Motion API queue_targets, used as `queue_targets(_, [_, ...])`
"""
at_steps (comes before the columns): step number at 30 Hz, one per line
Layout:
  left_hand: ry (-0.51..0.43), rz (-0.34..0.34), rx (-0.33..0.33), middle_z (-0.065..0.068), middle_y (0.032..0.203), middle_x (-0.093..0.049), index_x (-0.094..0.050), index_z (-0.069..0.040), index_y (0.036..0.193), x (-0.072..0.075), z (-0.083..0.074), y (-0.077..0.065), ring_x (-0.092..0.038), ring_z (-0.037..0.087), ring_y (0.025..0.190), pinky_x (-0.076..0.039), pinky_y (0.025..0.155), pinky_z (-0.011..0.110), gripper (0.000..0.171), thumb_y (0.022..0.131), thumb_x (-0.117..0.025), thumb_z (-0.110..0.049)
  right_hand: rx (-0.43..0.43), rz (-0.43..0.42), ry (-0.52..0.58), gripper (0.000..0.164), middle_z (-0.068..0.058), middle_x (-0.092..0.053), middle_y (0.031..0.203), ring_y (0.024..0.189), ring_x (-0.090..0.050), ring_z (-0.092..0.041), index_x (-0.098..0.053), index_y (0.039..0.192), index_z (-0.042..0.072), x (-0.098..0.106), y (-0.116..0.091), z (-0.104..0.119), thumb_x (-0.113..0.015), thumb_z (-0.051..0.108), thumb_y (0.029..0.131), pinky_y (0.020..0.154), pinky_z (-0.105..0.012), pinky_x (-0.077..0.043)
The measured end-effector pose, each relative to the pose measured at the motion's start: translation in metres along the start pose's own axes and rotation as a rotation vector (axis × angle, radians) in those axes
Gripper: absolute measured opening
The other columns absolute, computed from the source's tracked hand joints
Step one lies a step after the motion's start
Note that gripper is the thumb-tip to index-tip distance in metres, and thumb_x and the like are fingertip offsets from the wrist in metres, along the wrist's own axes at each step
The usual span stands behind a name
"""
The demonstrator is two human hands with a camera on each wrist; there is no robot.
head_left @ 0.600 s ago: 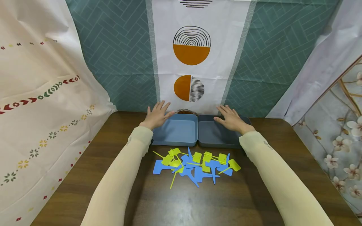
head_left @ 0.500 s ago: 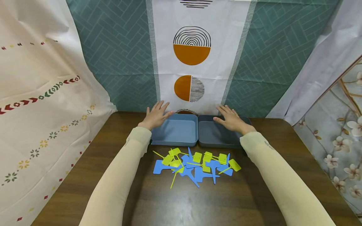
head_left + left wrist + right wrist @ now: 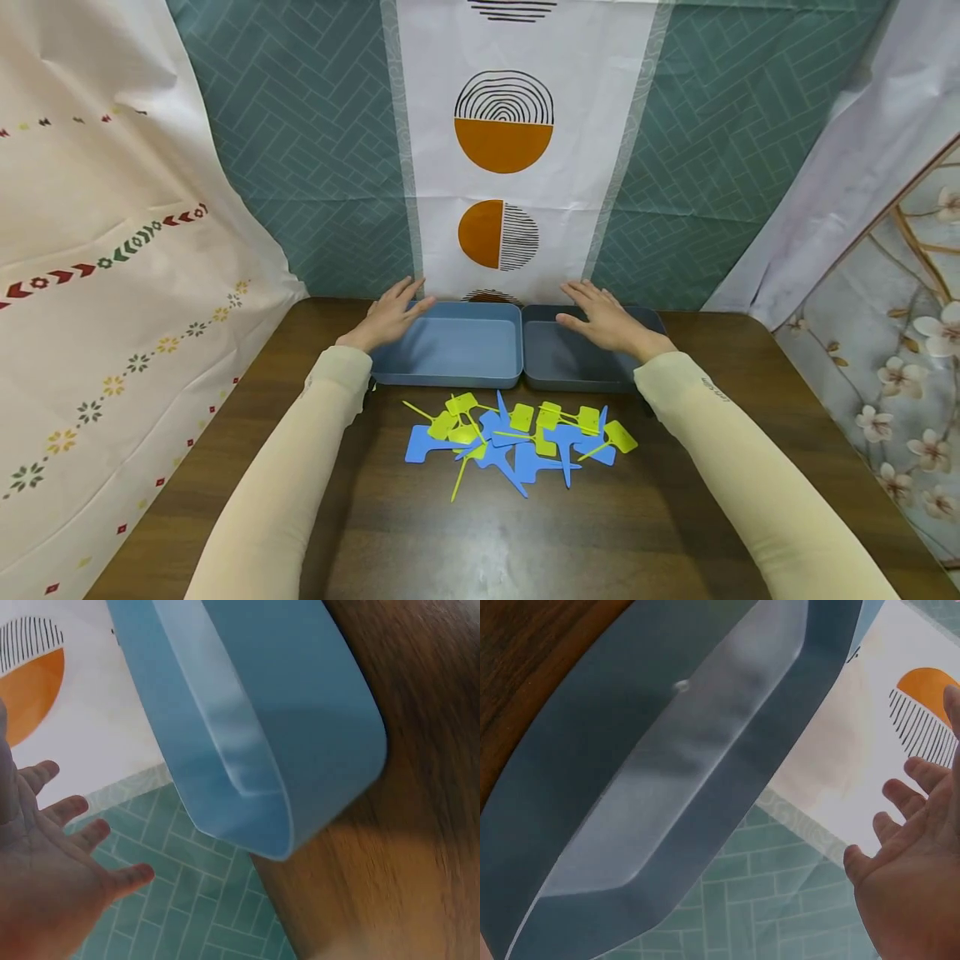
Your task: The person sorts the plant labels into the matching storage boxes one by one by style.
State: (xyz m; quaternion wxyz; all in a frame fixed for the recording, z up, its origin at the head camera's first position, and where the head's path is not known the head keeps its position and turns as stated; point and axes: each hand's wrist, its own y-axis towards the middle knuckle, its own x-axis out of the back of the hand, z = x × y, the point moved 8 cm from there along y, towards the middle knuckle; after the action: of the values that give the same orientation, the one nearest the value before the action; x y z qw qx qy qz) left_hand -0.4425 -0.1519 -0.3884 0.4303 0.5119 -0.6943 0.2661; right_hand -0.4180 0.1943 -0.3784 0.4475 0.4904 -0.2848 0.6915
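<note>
My left hand (image 3: 388, 315) hovers with spread fingers over the left end of a light blue tray (image 3: 465, 346). Over the dark grey tray (image 3: 577, 354) is my right hand (image 3: 607, 321), its fingers also spread and holding nothing. Both wrist views show the fingers extended beside the trays. In front of the trays lies a loose pile of plant labels, some yellow-green (image 3: 620, 436) and some blue (image 3: 427, 443), overlapping one another on the table.
The two trays stand side by side at the back of a brown wooden table (image 3: 495, 550). A patterned cloth (image 3: 322, 167) hangs right behind them. Pale curtains (image 3: 112, 333) flank the left side, and a floral one (image 3: 900, 400) the right.
My left hand has moved left, uncovering more of the light blue tray. The right hand stays nearly in place, and the plant labels have not moved.
</note>
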Motion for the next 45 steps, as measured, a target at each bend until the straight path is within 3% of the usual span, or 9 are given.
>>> queue_targets(11, [-0.025, 0.01, -0.035, 0.025, 0.171, -0.01, -0.017, -0.011, 0.168, -0.004, 0.008, -0.012, -0.013, 0.05, 0.155, -0.011, 0.119, 0.074, 0.072, 0.112, -0.038, -0.051, 0.048, 0.01, 0.054, 0.077, -0.021, -0.017, 0.171, 0.158, -0.007, -0.045, -0.022, 0.166, 0.006, -0.005, -0.006, 0.018, -0.056, 0.043, 0.108, 0.125, -0.063, -0.003])
queue_targets(17, [-0.049, 0.016, -0.068, 0.028, 0.17, -0.009, -0.019, -0.008, 0.167, -0.002, 0.014, -0.016, -0.013, 0.054, 0.153, -0.014, 0.117, 0.076, 0.077, 0.11, -0.036, -0.057, 0.067, -0.002, 0.074, 0.077, -0.018, -0.017, 0.172, 0.158, -0.007, -0.044, -0.021, 0.167, 0.01, -0.007, -0.007, 0.025, -0.057, 0.042, 0.107, 0.124, -0.066, -0.009])
queue_targets(29, [-0.094, 0.04, -0.057, 0.027, 0.17, -0.008, -0.02, -0.007, 0.167, 0.002, 0.032, -0.035, -0.012, 0.054, 0.153, -0.019, 0.117, 0.075, 0.073, 0.111, -0.041, -0.049, 0.136, 0.014, 0.139, 0.075, -0.015, -0.021, 0.171, 0.158, -0.013, -0.04, -0.025, 0.167, 0.014, -0.014, -0.015, 0.055, -0.06, 0.042, 0.106, 0.123, -0.067, -0.014])
queue_targets(45, [-0.243, 0.029, -0.06, 0.026, 0.17, -0.007, -0.018, -0.01, 0.168, -0.006, 0.048, -0.049, -0.012, 0.051, 0.154, -0.018, 0.118, 0.073, 0.068, 0.113, -0.04, -0.045, 0.179, 0.074, 0.161, 0.078, -0.008, -0.015, 0.174, 0.16, -0.009, -0.036, -0.023, 0.168, 0.021, -0.026, -0.04, 0.076, -0.059, 0.048, 0.105, 0.123, -0.068, -0.013])
